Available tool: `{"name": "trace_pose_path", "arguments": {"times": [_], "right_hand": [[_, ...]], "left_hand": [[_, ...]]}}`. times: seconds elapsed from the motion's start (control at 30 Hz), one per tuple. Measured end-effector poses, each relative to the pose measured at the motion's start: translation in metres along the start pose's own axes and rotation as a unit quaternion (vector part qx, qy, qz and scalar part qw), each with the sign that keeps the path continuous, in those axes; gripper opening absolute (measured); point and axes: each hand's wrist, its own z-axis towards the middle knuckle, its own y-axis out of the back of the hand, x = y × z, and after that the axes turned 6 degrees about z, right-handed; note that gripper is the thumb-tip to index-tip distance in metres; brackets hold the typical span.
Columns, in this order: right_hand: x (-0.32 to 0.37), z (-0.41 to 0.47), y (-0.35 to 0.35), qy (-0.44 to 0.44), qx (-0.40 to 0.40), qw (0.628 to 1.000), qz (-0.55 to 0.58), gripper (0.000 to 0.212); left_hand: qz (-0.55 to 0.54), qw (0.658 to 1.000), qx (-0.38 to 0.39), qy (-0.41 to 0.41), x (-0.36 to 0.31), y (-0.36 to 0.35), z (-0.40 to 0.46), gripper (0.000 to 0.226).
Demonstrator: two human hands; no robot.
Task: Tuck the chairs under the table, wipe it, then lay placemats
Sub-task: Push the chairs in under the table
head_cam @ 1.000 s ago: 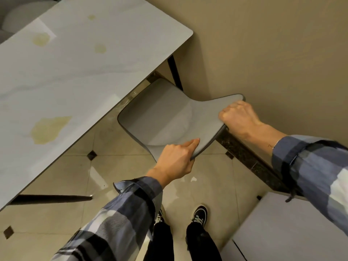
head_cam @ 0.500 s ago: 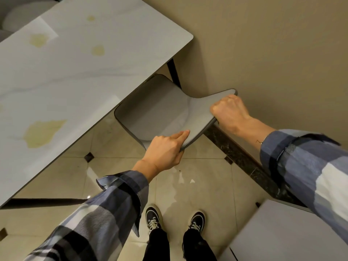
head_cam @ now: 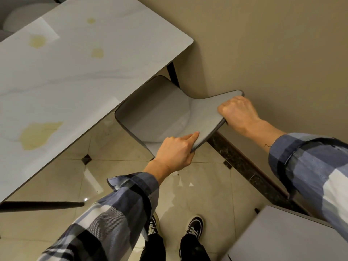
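Note:
A grey chair (head_cam: 162, 113) stands at the table's near right corner, its seat partly under the white marble-look table (head_cam: 75, 76). My left hand (head_cam: 175, 151) grips the near end of the chair's backrest top, thumb on top. My right hand (head_cam: 238, 113) grips the far end of the same backrest, close to the beige wall. Several yellowish stains (head_cam: 37, 134) mark the tabletop. No placemats or cloth are in view.
The beige wall (head_cam: 273, 53) runs close behind the chair, with a dark baseboard (head_cam: 241, 161). Another grey chair (head_cam: 286, 236) sits at the lower right. A black table leg (head_cam: 41, 204) crosses the tiled floor at left. My feet (head_cam: 194, 227) stand below.
Both hands, still gripping the backrest, have pushed the chair up and left, so more of the seat lies under the table. My feet have stepped forward.

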Motion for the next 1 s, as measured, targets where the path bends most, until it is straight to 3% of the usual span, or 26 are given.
{"name": "trace_pose_path", "arguments": {"times": [0.23,0.33,0.5,0.67,0.8,1.0], "right_hand": [[0.025,-0.002,0.011,-0.061,0.02,0.998,0.001,0.024],[0.035,-0.006,0.009,-0.097,0.016,0.995,0.02,0.038],[0.062,-0.026,0.015,-0.086,-0.001,0.995,0.041,0.049],[0.12,-0.064,0.02,-0.137,-0.031,0.981,0.135,0.061],[0.177,-0.097,0.056,-0.214,-0.012,0.956,0.201,0.067],[0.241,-0.148,0.099,-0.273,0.01,0.935,0.227,0.067]], "left_hand": [[0.007,0.999,0.019,0.027,0.012,0.008,-0.014,0.055],[-0.003,0.998,0.041,0.053,0.005,0.012,-0.017,0.055],[-0.045,0.991,0.091,0.086,0.001,0.021,-0.029,0.052],[-0.07,0.982,0.147,0.098,0.014,0.026,-0.065,0.039],[-0.032,0.982,0.178,0.056,0.029,0.051,-0.091,0.036],[0.006,0.986,0.162,-0.032,0.017,0.089,-0.133,0.035]]}}
